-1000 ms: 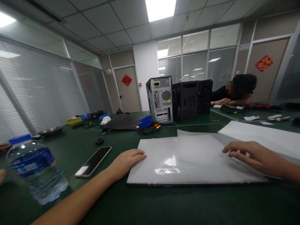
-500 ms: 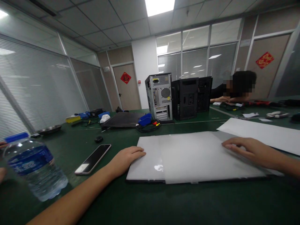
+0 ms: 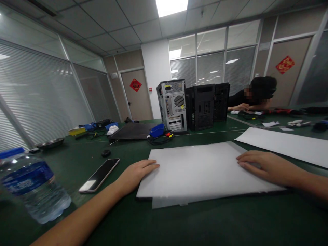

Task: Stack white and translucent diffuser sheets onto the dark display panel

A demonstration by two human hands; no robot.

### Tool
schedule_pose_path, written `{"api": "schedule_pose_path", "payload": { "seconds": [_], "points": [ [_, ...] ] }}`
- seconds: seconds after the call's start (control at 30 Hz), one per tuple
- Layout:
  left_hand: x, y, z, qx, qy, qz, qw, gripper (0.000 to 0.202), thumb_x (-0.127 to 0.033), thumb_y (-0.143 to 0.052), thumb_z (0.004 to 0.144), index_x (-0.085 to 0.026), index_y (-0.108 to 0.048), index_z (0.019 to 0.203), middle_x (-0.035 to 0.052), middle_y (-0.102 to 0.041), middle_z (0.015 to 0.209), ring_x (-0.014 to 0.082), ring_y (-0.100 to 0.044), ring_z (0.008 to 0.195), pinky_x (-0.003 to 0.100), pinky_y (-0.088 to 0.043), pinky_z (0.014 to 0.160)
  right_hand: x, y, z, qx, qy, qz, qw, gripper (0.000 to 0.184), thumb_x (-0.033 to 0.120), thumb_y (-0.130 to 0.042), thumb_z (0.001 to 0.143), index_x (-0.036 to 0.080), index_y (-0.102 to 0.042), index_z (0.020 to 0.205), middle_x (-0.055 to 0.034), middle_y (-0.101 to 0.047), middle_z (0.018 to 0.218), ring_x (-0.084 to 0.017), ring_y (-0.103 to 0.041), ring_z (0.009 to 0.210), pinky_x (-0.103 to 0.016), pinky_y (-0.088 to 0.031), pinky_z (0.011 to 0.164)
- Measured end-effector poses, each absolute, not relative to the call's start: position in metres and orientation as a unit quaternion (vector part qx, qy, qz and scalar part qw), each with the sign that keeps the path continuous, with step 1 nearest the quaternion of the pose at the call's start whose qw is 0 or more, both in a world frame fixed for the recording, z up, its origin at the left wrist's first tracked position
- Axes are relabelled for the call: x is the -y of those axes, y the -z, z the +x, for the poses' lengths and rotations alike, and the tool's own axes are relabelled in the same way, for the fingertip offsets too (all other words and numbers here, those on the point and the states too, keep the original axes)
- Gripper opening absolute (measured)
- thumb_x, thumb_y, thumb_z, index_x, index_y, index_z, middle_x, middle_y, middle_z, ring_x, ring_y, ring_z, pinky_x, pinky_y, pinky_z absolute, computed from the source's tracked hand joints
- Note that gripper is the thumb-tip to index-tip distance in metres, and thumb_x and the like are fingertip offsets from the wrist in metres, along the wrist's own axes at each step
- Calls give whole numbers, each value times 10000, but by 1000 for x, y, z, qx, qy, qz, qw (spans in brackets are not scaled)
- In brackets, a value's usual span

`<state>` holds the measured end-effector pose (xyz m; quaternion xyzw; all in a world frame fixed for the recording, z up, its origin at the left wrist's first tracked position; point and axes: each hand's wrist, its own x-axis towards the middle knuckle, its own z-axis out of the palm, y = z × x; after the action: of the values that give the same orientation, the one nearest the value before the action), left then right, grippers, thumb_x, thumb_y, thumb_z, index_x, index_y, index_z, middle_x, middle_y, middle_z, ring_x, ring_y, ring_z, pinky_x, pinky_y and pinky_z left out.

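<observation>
Head view: left hand [image 3: 134,175], right hand [image 3: 269,167] flanked white panel [image 3: 145,189], fingers [image 3: 151,167] loosely together; translucent sheet [image 3: 194,176] overhung toward near edge of worktop [image 3: 205,225]. Likely aligning step; next needed squaring.

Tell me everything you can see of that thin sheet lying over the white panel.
The thin sheet looks like pale, translucent plastic film. It lies fairly flat, askew over the white panel, its near edge, with a small tab, overhanging at left. The right hand appears to rest on it; contact with the left hand is unclear.
</observation>
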<state>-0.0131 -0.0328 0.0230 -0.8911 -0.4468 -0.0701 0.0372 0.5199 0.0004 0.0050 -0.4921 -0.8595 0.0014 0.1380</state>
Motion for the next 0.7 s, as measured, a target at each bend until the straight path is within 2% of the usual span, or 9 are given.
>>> {"api": "schedule_pose_path", "payload": {
  "seconds": [0.13, 0.3, 0.43, 0.7],
  "points": [
    [31, -22, -15, 446, 57, -892, 46, 477, -150, -428, 984, -345, -543, 1404, 26, -498, 1507, 240, -468, 1368, 431, -379, 1124, 5, -6, 508, 868, 2, -477, 135, 432, 544, -479, 934, 284, -730, 1170, -45, -671, 1249, -303, -628, 1129, -537, -511, 991],
    [29, -18, -16, 434, 71, -896, 59, 435, -111, -406, 979, -270, -599, 1334, 43, -558, 1446, 199, -496, 1342, 375, -381, 1133, 9, -7, 501, 875, -4, -467, 129, 420, 539, -467, 944, 318, -715, 1200, -27, -644, 1306, -299, -601, 1194, -555, -485, 1034],
    [27, -15, -17, 460, 77, -880, 90, 426, -88, -405, 964, -227, -620, 1304, 66, -573, 1434, 209, -502, 1341, 392, -378, 1145, 11, -7, 498, 878, -9, -458, 138, 397, 531, -482, 941, 334, -717, 1194, -14, -648, 1302, -299, -606, 1189, -561, -494, 1026],
    [27, -13, -19, 478, 75, -870, 93, 489, -88, -391, 958, -275, -583, 1367, 44, -549, 1466, 204, -503, 1343, 397, -391, 1137, 12, 0, 495, 889, 4, -425, 170, 421, 488, -524, 940, 319, -646, 1305, -45, -639, 1315, -274, -601, 1202, -547, -488, 1043]
  ]
}}
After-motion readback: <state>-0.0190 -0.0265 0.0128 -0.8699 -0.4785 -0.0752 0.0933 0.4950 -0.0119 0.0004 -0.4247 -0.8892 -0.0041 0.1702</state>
